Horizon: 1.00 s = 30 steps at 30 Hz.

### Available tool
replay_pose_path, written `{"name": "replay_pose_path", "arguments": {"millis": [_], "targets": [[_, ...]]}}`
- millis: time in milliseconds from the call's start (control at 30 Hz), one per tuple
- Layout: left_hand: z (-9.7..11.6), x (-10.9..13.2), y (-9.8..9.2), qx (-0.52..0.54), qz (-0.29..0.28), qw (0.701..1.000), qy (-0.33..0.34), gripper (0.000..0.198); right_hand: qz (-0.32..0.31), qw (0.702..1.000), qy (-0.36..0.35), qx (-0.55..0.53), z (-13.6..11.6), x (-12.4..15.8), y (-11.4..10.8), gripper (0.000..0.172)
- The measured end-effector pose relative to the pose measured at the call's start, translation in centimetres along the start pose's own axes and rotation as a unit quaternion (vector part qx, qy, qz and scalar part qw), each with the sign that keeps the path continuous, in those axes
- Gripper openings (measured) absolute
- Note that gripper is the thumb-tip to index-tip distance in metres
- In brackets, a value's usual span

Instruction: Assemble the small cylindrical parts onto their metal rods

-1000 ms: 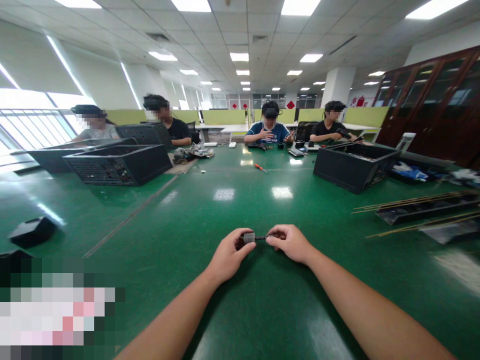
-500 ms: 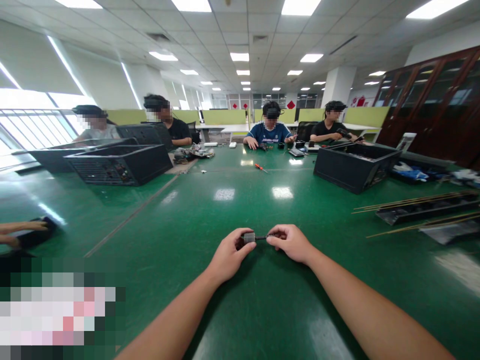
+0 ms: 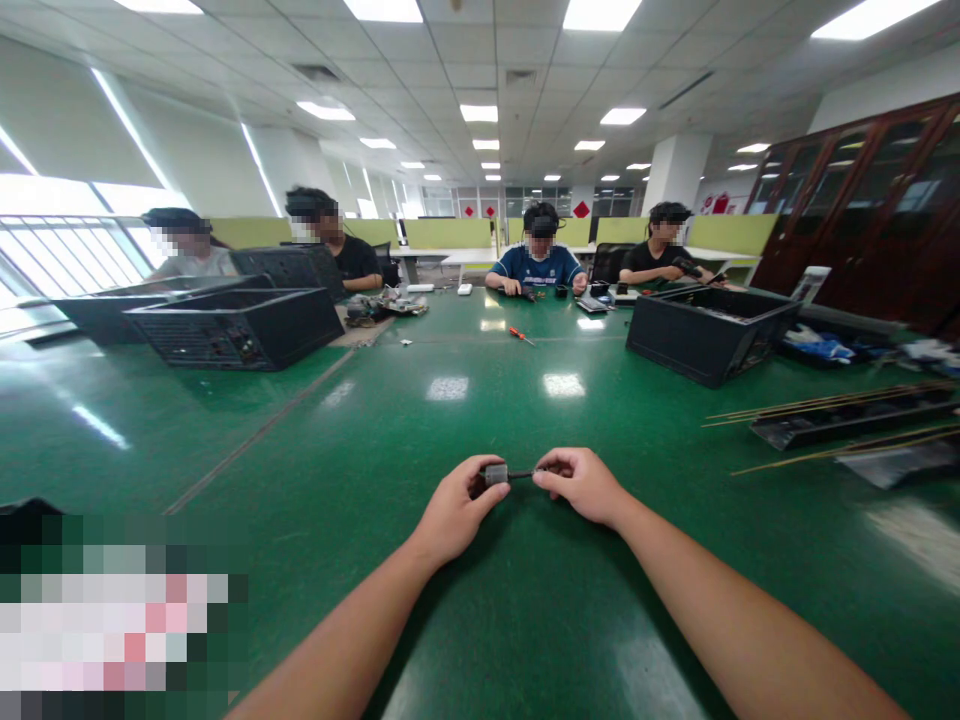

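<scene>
My left hand (image 3: 459, 508) grips a small grey cylindrical part (image 3: 496, 475) between thumb and fingers, just above the green table (image 3: 420, 425). A thin dark shaft or cable (image 3: 520, 475) runs from the part to the right. At its far end, my right hand (image 3: 582, 484) pinches it with thumb and fingertips. The fingertips hide the very end. Both hands are close together near the middle of the view.
Black computer cases stand at the left (image 3: 240, 325) and right (image 3: 709, 330). A screwdriver (image 3: 519, 335) lies ahead. Metal trays (image 3: 847, 415) with thin rods lie at the right. Several people sit across the table; a blurred-out patch fills the lower left.
At the far left, a person's arm and the dark object under it have gone from view. Across the table, a person's hands have shifted. My hands hold nearly the same pose.
</scene>
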State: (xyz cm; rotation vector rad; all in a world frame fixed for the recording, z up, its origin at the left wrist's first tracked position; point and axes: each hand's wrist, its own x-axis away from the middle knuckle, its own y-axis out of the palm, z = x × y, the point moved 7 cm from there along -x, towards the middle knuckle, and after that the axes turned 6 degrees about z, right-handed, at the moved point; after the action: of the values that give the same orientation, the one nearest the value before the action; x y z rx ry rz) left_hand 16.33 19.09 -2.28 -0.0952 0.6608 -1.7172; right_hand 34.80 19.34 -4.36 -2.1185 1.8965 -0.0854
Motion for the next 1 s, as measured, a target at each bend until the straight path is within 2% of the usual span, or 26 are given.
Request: {"name": "replay_pose_path", "arguments": {"millis": [333,1000], "targets": [[-0.12,0.01,0.07,0.004,-0.008,1.0,-0.006,0.039,-0.003,1.0,0.003,0.009,0.58,-0.14,-0.12,0.025],[-0.31,-0.05,-0.01,0.017,-0.001,1.0,-0.004,0.039,0.0,1.0,0.007,0.01,0.16,0.03,-0.47,0.024]]}}
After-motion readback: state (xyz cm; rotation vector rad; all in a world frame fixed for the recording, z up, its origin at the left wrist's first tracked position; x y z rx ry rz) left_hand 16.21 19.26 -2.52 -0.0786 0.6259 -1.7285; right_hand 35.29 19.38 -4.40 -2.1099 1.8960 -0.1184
